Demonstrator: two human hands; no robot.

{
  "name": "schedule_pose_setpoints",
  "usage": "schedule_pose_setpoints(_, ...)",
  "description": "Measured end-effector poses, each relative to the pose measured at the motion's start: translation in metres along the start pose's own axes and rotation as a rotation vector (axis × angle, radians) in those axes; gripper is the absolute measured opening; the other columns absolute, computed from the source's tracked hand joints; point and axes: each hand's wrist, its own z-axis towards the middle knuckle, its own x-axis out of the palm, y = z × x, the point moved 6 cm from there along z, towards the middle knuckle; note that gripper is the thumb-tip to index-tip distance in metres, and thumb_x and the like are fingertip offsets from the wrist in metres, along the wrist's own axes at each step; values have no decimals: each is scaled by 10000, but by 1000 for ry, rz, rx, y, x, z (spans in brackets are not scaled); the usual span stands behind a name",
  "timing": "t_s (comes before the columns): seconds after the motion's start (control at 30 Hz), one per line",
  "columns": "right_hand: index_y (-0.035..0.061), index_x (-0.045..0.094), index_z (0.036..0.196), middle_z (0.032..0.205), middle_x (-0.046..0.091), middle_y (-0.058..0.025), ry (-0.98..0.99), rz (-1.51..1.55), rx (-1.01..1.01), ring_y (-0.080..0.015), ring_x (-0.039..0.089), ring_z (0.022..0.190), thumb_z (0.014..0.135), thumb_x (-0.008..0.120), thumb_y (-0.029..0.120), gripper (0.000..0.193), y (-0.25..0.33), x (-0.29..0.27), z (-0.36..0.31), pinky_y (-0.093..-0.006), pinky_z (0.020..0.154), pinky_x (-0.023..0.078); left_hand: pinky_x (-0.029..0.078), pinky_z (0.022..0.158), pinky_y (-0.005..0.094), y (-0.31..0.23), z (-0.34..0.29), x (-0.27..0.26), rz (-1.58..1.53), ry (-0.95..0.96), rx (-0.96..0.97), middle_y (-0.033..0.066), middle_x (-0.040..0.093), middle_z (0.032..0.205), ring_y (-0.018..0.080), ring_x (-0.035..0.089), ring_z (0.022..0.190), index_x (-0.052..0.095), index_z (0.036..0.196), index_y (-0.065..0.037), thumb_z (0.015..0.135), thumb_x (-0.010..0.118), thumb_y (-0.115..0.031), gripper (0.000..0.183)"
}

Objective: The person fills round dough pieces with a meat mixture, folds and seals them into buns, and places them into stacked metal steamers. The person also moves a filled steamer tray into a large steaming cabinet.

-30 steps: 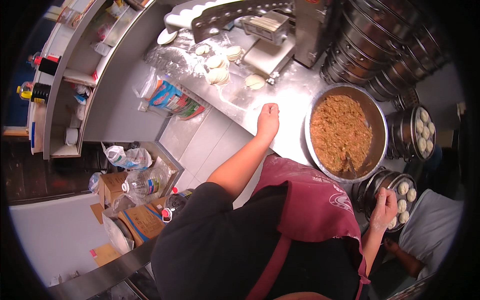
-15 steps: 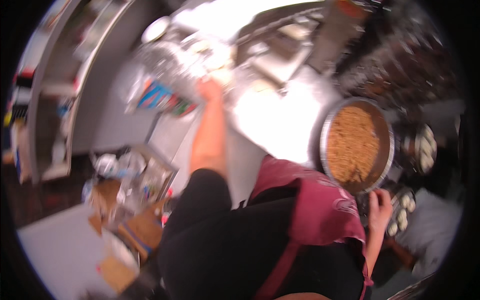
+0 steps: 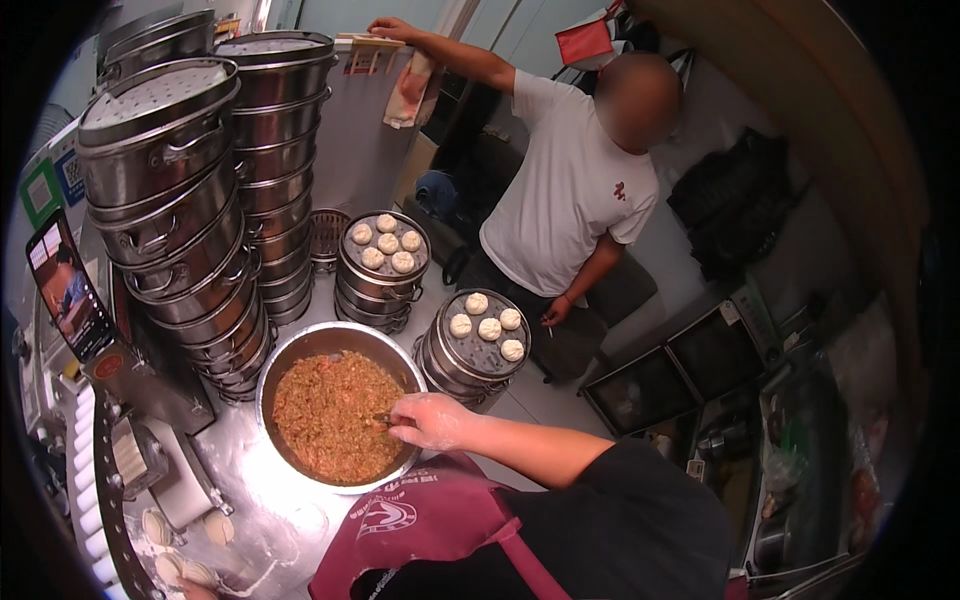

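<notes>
My right hand [image 3: 428, 420], dusted with flour, reaches over the right rim of a large round metal bowl [image 3: 262, 405]. Its fingers are closed on a small dark tool [image 3: 382, 418], which touches the brown minced filling [image 3: 335, 415]. The tool's kind is hard to make out. At the lower left edge, only part of my left hand [image 3: 196, 590] shows, beside pale flat dough rounds [image 3: 200, 572]; its fingers are mostly cut off. More dough rounds [image 3: 218, 527] lie on the floury metal table [image 3: 262, 510].
Tall stacks of metal steamers [image 3: 170, 235] rise at the left. Two lower steamer stacks hold shaped buns [image 3: 388, 242] and more buns [image 3: 489, 328]. A phone [image 3: 70, 290] leans at the left beside a metal machine [image 3: 165, 470]. A person in a white shirt [image 3: 570, 170] stands beyond.
My view has swung right, so the bowl now sits left of centre. My right hand has gone from beside the bowl to the filling. My left arm has mostly left the picture.
</notes>
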Motion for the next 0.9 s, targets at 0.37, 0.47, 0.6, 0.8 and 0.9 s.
schedule_pose_setpoints(0.37, 27, 592, 947, 887, 621, -145, 26, -21, -26, -343, 608, 880, 860, 614, 276, 265, 6, 8, 8, -434, 777, 478, 398, 1005, 429, 21, -27, -19, -12, 109, -40, 259, 515, 1273, 384, 512, 1162, 516, 1271, 9, 960, 455, -374, 497)
schedule_pose_setpoints(0.47, 35, 599, 954, 915, 626, -149, 49, -1, -16, -344, 609, 902, 858, 612, 287, 270, 7, 8, 7, -436, 793, 479, 395, 1015, 429, 51, -23, -31, -15, 113, -86, 265, 503, 1292, 390, 505, 1177, 508, 1290, 8, 964, 449, -382, 512)
schedule_pose_setpoints(0.6, 53, 618, 983, 984, 631, -156, 77, -23, 76, -344, 606, 956, 856, 598, 339, 314, 2, 3, 2, -441, 836, 482, 390, 1028, 429, 87, -21, -31, 21, 133, -26, 273, 488, 1317, 398, 496, 1197, 497, 1317, 8, 971, 441, -393, 533)
schedule_pose_setpoints(0.8, 61, 681, 969, 923, 657, -146, 97, 9, 184, -291, 643, 867, 820, 684, 282, 267, -8, 13, -5, -366, 781, 508, 256, 1127, 449, 71, -82, 45, 839, 115, 452, 198, 488, 1367, 329, 430, 1290, 389, 1407, -29, 954, 427, -362, 564)
schedule_pose_setpoints(0.9, 37, 664, 971, 880, 672, -125, 59, 27, 152, -251, 653, 813, 846, 673, 234, 234, -9, 20, -4, -341, 747, 506, 292, 1101, 458, 33, -121, 46, 513, 63, 432, 235, 464, 1363, 347, 410, 1292, 429, 1362, 9, 954, 447, -329, 530)
